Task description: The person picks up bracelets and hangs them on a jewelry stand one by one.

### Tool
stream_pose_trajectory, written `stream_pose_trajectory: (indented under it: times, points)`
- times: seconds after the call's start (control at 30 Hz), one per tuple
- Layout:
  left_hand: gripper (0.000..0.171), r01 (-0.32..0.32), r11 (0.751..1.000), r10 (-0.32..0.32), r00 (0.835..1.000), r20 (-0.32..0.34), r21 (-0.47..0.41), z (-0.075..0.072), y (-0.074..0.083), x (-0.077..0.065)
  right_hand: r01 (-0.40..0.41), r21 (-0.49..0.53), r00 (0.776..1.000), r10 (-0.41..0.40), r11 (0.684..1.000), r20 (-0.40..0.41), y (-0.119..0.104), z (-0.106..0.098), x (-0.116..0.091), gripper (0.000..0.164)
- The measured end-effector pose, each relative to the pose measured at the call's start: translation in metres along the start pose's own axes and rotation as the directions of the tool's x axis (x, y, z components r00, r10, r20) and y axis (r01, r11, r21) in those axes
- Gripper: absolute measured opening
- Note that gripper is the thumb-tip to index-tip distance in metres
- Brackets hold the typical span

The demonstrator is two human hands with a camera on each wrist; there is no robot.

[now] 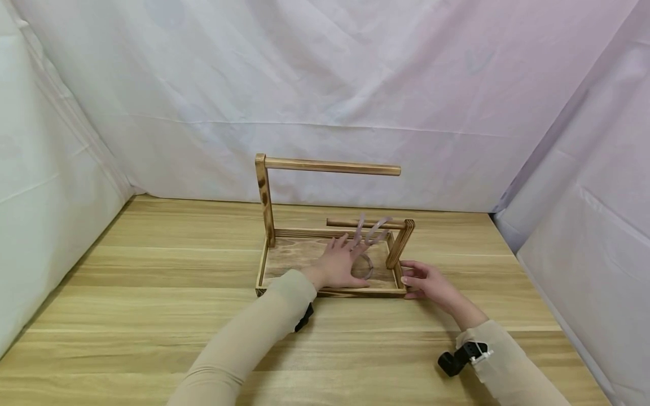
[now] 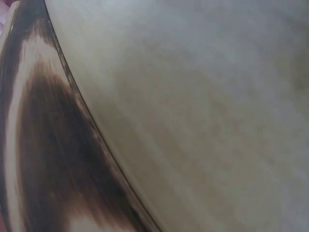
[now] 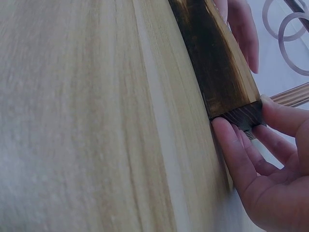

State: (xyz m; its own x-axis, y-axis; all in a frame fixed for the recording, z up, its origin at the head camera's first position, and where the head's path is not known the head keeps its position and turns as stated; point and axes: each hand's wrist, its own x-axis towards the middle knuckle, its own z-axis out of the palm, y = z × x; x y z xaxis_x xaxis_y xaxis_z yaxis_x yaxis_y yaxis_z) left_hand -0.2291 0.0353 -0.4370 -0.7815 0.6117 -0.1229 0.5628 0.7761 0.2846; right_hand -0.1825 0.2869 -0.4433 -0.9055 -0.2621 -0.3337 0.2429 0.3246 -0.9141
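Rings (image 3: pixel 281 46): two hang on the lower bar (image 1: pixel 339 223), a third ring (image 1: pixel 372 267) lies in the tray (image 1: pixel 286 256), partway, it seems! Left grip (image 1: pixel 340 265) spread loose beside it; right grip (image 1: pixel 431 285) pinching the tray's corner.

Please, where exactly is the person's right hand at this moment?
In the head view, the right hand is right of centre, holding the wooden tray's near right corner, beside the shorter post.

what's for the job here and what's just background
For the job:
- two-bar wooden rack, gripped by the right hand
- two translucent rings at its lower bar
- third ring beside left hand

Background:
- wood-grain table
- pale cloth
- wrist cameras
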Motion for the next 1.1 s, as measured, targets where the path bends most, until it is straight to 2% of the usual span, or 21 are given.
stream_pose_trajectory:
  times: [0.4, 0.53, 0.83, 1.1]
  points:
    - [0.081, -0.05, 0.998, 0.05, 0.999, -0.002, 0.023, 0.004, 0.003, 0.003, -0.002, 0.0, 1.0, 0.002, 1.0, 0.001, 0.002, 0.0, 0.001, 0.061]
    - [0.079, -0.063, 0.997, 0.063, 0.998, 0.018, 0.036, 0.004, 0.004, 0.005, 0.002, 0.003, 1.0, -0.002, 1.0, -0.002, 0.002, -0.001, 0.002, 0.061]
    - [0.061, -0.069, 0.994, 0.064, 0.996, 0.056, 0.086, 0.003, 0.008, 0.008, 0.003, 0.009, 1.0, -0.003, 1.0, -0.001, 0.001, -0.001, 0.001, 0.061]
    - [0.059, -0.076, 0.993, 0.069, 0.995, 0.077, 0.095, -0.003, 0.012, 0.008, 0.006, -0.006, 1.0, -0.006, 1.0, 0.002, 0.0, 0.0, 0.0, 0.061]
